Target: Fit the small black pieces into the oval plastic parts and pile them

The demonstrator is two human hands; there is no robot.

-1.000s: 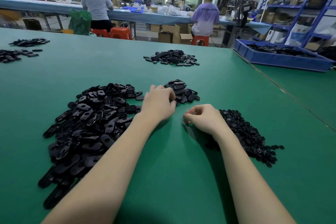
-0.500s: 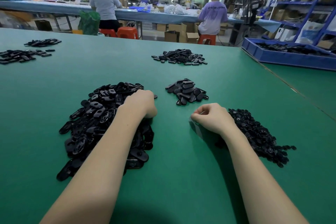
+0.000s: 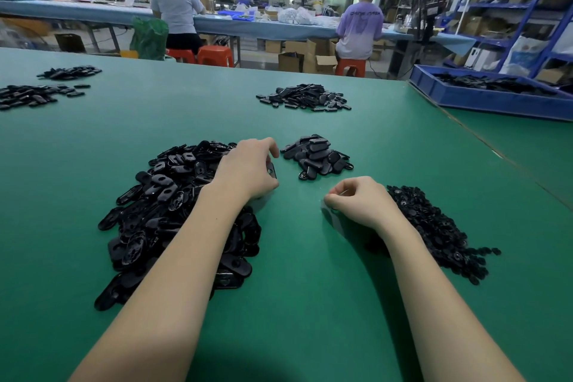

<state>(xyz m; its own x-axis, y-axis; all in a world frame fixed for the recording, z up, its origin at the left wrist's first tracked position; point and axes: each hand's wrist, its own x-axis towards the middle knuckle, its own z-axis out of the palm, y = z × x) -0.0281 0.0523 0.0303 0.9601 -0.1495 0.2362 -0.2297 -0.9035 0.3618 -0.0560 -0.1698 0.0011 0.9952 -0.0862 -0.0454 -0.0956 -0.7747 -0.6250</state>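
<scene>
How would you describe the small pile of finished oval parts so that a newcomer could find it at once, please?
On the green table, look just beyond the gap between the two hands. The finished pile sits there, smaller and tidier than the big oval heap to its left.

Oval parts heap point(image 3: 161, 208) left; small pieces heap point(image 3: 434, 226) right; assembled pile point(image 3: 316, 155) between, farther back.

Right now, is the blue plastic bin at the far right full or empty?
Partly filled: the blue plastic bin holds a shallow layer of black parts lying below its rim. How deep that layer goes cannot be told.
</scene>
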